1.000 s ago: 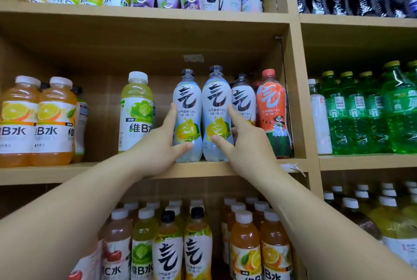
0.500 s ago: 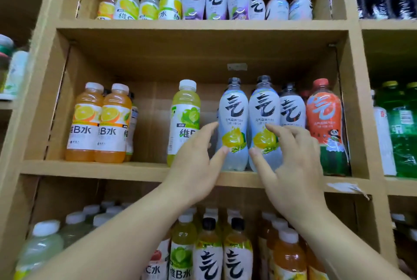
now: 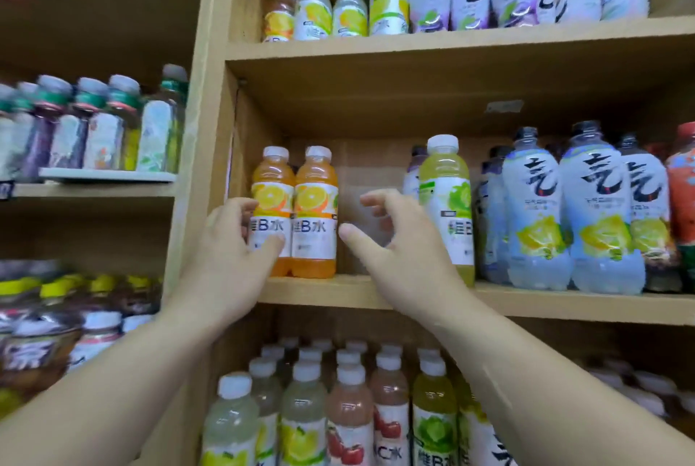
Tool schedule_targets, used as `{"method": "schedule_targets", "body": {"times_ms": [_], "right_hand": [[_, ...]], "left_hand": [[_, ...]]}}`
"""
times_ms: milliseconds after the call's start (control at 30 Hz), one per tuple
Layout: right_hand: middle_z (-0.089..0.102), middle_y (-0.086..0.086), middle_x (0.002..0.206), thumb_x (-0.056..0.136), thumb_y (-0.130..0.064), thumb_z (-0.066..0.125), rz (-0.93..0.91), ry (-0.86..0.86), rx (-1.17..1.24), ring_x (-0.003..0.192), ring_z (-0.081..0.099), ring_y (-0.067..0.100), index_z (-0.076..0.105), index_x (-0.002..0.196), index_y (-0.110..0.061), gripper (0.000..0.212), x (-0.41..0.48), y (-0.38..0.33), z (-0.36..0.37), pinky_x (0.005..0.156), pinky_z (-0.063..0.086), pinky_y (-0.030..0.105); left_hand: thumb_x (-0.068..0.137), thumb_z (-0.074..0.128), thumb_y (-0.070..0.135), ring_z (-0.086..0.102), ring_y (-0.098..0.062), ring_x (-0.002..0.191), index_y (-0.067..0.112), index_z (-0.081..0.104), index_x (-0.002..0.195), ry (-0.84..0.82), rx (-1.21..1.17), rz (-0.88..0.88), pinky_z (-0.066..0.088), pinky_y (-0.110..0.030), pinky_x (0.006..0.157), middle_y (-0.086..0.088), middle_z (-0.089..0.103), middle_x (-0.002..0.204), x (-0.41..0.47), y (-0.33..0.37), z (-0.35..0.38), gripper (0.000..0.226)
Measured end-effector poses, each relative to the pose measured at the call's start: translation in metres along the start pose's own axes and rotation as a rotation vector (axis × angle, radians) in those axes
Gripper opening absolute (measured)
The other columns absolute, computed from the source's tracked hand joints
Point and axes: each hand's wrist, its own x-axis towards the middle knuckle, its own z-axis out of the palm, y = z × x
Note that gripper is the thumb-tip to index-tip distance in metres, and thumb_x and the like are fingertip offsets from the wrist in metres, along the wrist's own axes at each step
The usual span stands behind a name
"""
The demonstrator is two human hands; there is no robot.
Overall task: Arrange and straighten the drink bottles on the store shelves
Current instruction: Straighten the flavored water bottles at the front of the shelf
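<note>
Left hand (image 3: pixel 225 255) gripping leftmost orange bottle (image 3: pixel 271 198), right hand (image 3: pixel 398 251) loosely curled, holding nothing

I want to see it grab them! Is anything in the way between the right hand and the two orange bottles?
Nothing visible. The right hand hangs in the gap between the right orange bottle and the green bottle, with only air before its thumb. The left hand holds the left orange bottle.
</note>
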Motion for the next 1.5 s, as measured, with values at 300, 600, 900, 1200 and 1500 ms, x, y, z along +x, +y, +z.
{"method": "schedule_targets", "body": {"times_ms": [300,600,900,1200,1500], "right_hand": [[0.051,-0.011,0.113,0.094,-0.042,0.071,0.403,-0.086,0.176,0.097,0.051,0.008,0.043,0.143,-0.023,0.06,0.045,-0.005,0.058,0.079,0.042,0.025],[0.061,-0.009,0.12,0.094,-0.041,0.072,0.435,-0.28,0.215,0.103,0.065,0.01,0.03,0.15,-0.026,0.072,0.061,0.005,0.066,0.082,0.056,0.028],[0.064,-0.009,0.127,0.086,-0.036,0.082,0.345,-0.3,0.117,0.111,0.065,0.012,0.026,0.153,-0.028,0.088,0.062,0.021,0.075,0.097,0.056,0.039],[0.069,-0.008,0.123,0.085,-0.032,0.084,0.353,-0.175,0.234,0.107,0.07,0.011,0.043,0.143,-0.028,0.071,0.051,0.009,0.065,0.093,0.06,0.043],[0.07,-0.014,0.124,0.087,-0.042,0.079,0.195,-0.144,0.152,0.112,0.068,0.004,0.045,0.143,-0.031,0.066,0.022,-0.021,0.028,0.097,0.058,0.042]], "left_hand": [[0.092,0.067,0.03,0.059,-0.024,0.113,0.025,0.049,0.135,-0.177,0.021,-0.128,0.047,-0.035,0.088,-0.003,0.054,0.133,0.038,-0.018,0.019,0.047],[0.093,0.067,0.036,0.064,-0.028,0.107,0.025,0.047,0.133,-0.199,-0.117,-0.263,0.054,-0.048,0.094,-0.003,0.065,0.123,0.063,-0.033,0.03,0.046],[0.094,0.071,0.027,0.062,-0.02,0.113,0.032,0.03,0.154,-0.241,-0.224,-0.183,0.051,-0.038,0.088,0.003,0.061,0.132,0.062,-0.046,0.033,0.073],[0.088,0.078,0.03,0.065,-0.01,0.111,0.04,0.044,0.137,-0.266,-0.36,-0.034,0.056,-0.043,0.095,0.016,0.065,0.12,0.049,-0.041,0.016,0.06],[0.092,0.074,0.019,0.066,-0.001,0.112,0.035,0.037,0.152,-0.323,-0.685,0.001,0.06,-0.025,0.087,0.012,0.062,0.134,0.025,-0.027,-0.003,0.072]]}}
